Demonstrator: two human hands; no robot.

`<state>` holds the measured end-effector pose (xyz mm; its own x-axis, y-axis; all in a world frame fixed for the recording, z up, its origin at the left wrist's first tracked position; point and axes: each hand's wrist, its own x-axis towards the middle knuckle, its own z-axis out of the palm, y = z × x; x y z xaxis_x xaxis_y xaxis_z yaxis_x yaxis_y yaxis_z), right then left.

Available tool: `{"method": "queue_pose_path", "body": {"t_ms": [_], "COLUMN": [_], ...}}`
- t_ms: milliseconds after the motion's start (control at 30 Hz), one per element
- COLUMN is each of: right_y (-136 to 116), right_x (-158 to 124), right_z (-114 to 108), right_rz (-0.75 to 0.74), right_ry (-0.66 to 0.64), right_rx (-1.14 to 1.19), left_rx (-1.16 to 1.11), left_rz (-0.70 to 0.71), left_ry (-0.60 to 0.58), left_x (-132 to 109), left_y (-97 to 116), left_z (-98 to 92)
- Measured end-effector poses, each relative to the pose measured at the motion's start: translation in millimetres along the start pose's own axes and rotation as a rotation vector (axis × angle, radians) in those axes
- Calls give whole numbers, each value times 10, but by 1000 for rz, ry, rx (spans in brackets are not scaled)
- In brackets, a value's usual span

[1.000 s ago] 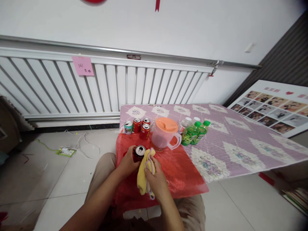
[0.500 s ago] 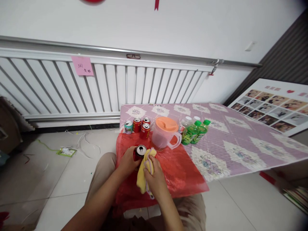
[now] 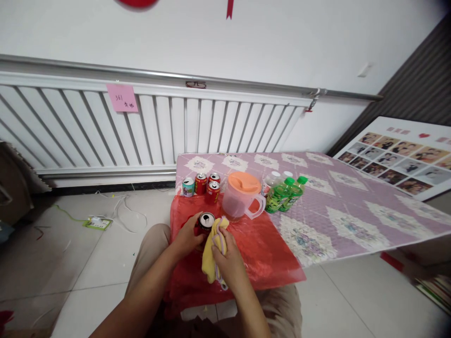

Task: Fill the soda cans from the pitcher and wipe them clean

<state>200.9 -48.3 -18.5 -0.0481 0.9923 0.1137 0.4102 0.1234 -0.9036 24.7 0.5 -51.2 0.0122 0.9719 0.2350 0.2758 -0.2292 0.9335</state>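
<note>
My left hand [image 3: 189, 235] is wrapped round a dark red drink can [image 3: 205, 222], whose silver top with its open mouth faces up. In my right hand [image 3: 228, 255] is a folded yellow cloth [image 3: 211, 262] with a purple edge, pressed against the can's right side. Both hands are over a red plastic sheet [image 3: 262, 249]. Just beyond them stands a clear pitcher [image 3: 234, 202] with an orange lid. Several cans, red ones [image 3: 212, 193] and a teal one [image 3: 188, 187], stand left of the pitcher.
Green-labelled bottles [image 3: 278, 197] with green caps stand right of the pitcher, with white-capped bottles [image 3: 273, 177] behind. A purple flowered cloth [image 3: 313, 234] covers the table. Beyond it runs a white radiator [image 3: 162, 126]. A power strip [image 3: 97, 223] lies on the floor at left.
The cloth and my right hand have shifted very slightly right and down beside the can. My left hand keeps its hold on the can. The view has tilted up a little.
</note>
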Motion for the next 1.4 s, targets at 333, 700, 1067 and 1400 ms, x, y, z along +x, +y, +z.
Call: {"method": "queue_pose_path", "body": {"t_ms": [333, 700, 1067, 1400], "right_y": [-143, -11, -25, 38], "right_x": [-83, -22, -73, -53], "right_z": [37, -31, -13, -15], "right_rz": [-13, 17, 35, 15], "right_ry": [-40, -23, -28, -13], "right_rx": [-1, 31, 36, 45], "left_rx": [48, 6, 200, 50], "left_rz": [-94, -64, -116, 14], "left_ry": [172, 27, 119, -52], "left_x": [-70, -53, -113, -25], "left_y": [47, -48, -8, 104], "left_z": [161, -40, 92, 10]}}
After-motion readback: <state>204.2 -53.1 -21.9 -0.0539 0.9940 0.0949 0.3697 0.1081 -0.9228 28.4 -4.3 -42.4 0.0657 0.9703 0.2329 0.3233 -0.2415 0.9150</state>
